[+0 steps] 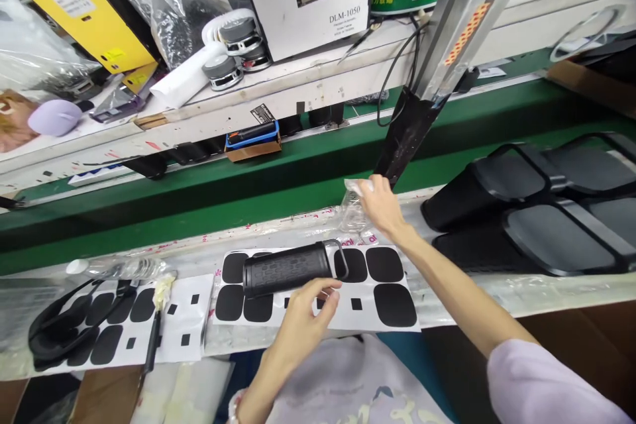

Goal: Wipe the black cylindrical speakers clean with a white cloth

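A black cylindrical speaker (pixel 285 270) with a textured surface and a loop handle at its right end lies on a white sheet of black adhesive pads (pixel 395 308). My left hand (pixel 308 315) is just in front of it, thumb and fingers apart and curved, holding nothing. Farther back, my right hand (pixel 381 209) pinches a thin white piece (pixel 358 187) that looks like tissue. Right under that piece stands a clear plastic container (pixel 352 213), perhaps a cup or cut bottle; whether my fingers also touch it I cannot tell.
On the left are a second pad sheet (pixel 179 318), a brush (pixel 155 331), a black strap (pixel 54 338) and a lying clear bottle (pixel 119 268). Large black speaker housings (pixel 561 238) stand at right. A metal post (pixel 442 53) rises behind my right hand; a cluttered shelf (pixel 308 59) runs above the green conveyor (pixel 199 205).
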Demonstrator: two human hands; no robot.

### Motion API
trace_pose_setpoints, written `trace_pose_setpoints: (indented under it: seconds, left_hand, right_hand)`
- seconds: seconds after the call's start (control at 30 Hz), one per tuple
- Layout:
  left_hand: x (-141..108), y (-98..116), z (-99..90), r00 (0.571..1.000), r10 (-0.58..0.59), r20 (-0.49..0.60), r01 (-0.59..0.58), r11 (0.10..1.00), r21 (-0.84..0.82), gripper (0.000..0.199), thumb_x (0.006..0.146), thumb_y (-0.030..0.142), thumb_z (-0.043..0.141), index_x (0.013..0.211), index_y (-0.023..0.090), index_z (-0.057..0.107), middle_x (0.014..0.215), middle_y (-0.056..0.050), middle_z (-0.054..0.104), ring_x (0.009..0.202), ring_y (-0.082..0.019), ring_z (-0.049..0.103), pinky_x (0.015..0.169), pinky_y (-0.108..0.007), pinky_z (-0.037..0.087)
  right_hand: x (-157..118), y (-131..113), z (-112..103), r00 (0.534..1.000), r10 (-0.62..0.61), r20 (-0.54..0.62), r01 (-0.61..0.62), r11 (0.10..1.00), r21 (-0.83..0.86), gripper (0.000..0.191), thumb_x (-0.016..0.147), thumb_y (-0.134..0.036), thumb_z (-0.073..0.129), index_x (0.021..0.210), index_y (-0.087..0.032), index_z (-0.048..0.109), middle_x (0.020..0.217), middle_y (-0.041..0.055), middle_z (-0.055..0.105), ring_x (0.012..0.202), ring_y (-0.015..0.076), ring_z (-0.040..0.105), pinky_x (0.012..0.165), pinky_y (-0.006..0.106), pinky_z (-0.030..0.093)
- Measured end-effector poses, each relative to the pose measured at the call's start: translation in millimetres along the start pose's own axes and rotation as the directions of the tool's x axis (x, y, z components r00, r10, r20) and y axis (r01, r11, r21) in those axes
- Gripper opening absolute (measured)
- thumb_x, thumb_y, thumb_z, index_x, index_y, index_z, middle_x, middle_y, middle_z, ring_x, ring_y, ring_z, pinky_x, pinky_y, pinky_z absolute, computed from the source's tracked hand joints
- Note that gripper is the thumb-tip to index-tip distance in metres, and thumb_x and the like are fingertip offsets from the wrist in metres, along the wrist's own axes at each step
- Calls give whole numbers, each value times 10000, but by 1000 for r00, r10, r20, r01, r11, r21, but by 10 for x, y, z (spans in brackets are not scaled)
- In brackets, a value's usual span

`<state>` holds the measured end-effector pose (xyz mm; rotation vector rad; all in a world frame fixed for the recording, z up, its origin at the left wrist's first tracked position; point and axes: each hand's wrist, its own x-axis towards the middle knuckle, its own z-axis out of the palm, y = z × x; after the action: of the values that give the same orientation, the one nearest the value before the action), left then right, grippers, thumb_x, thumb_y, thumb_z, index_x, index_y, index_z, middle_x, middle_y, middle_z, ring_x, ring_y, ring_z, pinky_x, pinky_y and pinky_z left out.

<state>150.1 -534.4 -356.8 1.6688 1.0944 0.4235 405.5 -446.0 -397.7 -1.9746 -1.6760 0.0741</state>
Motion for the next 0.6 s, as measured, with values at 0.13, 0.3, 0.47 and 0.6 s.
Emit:
trace_pose_setpoints:
  seconds: [0.13,0.3,0.47,0.6]
  left_hand:
    - [288,-108,114,984,-173,38,170,869,-465,491,772,447,707,1190,205,620,1220,-139,667,1137,-264,614,973,-390,470]
    - [630,-2,276,940,-117,-321,-181,627,-758,719,674,529,755,1296,281,495,1395,-96,541,1288,-273,504,1052,-418,427]
    - [533,172,367,894,4,-447,-231,860,-455,786,527,402,871,1191,158,527,1134,-140,667,1073,-318,627,979,-473,484]
    - [404,192,433,882,227,-412,-302,945,-126,955,497,337,892,1327,223,434,1323,-126,538,1216,-329,523,1050,-464,429]
  right_hand:
    - [-230,-19,-90,901,266,-342,-121,912,391,302,940,-363,372,1070,-168,563,1053,127,533,1001,254,509,861,413,435]
    - [-835,-514,172,701,709,72,-258,158,953,351,875,-549,472,990,-226,552,911,32,622,866,186,588,772,315,481]
    - [-1332,-765,587,638,507,580,-477,-330,814,392,702,-540,607,989,-273,601,744,16,672,770,232,649,600,330,531]
    - [-1489,-655,571,650,359,670,-583,-330,743,311,605,-494,614,824,-274,629,672,48,661,836,285,653,649,392,565]
